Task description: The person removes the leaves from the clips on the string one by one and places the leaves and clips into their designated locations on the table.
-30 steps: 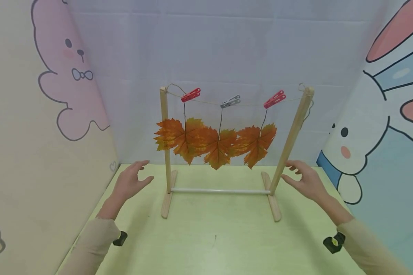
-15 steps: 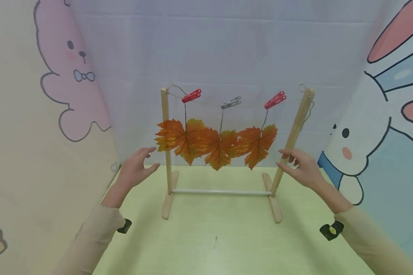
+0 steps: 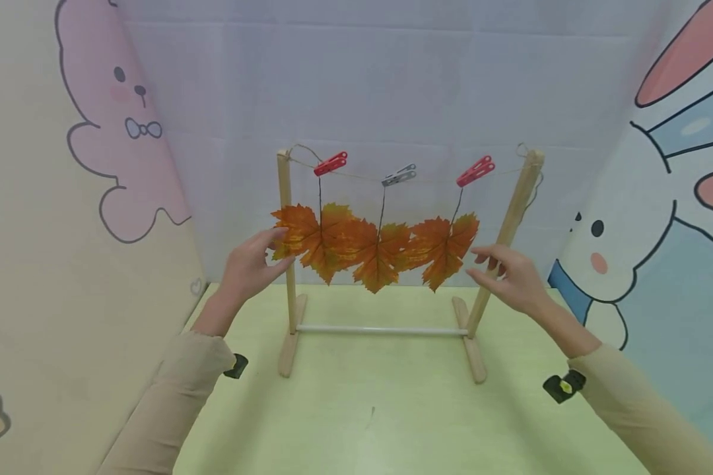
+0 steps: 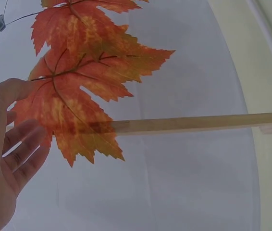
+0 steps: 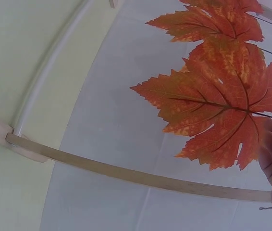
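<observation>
Three orange autumn leaves hang in a row: a left leaf [image 3: 311,239], a middle leaf [image 3: 377,254] and a right leaf [image 3: 444,251]. Two red clothespins [image 3: 331,163] and a grey clothespin [image 3: 399,175] hold their stems on a string. My left hand [image 3: 252,265] is at the left leaf's outer edge, thumb and fingers spread apart; in the left wrist view its fingers overlap the leaf [image 4: 73,115], and whether they touch it I cannot tell. My right hand [image 3: 507,277], fingers parted, is beside the right leaf [image 5: 232,106], in front of the right post.
The string runs between a left wooden post [image 3: 284,185] and a leaning right wooden post [image 3: 519,198]. A white rod [image 3: 380,330] joins their wooden feet on the pale green table [image 3: 368,396]. A white backdrop stands behind, with cartoon-printed walls at both sides.
Both hands have risen and moved inward, from outside the posts to the outer edges of the left and right leaves. The leaves and clothespins hang as before.
</observation>
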### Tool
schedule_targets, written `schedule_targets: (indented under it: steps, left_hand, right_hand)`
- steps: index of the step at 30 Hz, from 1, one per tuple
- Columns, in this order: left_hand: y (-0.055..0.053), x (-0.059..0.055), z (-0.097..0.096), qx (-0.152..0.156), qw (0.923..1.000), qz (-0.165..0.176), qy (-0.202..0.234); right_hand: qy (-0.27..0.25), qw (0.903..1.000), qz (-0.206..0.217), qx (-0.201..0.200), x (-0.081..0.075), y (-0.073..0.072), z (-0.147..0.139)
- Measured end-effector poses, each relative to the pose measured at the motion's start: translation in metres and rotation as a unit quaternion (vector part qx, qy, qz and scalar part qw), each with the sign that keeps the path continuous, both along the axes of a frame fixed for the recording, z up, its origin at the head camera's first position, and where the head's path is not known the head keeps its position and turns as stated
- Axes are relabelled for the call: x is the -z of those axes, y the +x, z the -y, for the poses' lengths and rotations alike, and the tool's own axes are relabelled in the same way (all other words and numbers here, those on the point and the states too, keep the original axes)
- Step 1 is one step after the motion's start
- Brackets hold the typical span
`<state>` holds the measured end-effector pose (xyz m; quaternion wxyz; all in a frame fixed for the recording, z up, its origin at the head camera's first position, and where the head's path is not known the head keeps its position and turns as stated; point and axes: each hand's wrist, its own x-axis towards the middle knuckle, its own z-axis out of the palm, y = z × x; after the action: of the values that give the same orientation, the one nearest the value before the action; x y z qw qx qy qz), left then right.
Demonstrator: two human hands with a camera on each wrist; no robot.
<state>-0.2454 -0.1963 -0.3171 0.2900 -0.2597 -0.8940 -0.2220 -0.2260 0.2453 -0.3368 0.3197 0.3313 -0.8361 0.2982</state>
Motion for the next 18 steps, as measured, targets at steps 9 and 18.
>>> schedule_targets:
  steps: [9,18]
  left_hand:
    - [-0.004,-0.019,-0.017,-0.003,0.9996,-0.003,0.027]
    - [-0.018,-0.036,-0.034,0.014,0.9975,-0.002,0.07]
  right_hand:
    - [0.007,0.9998,-0.014,-0.015,-0.011,-0.005,0.013]
    - [0.003,0.9993,-0.013,-0.035,-0.016,-0.01,0.02]
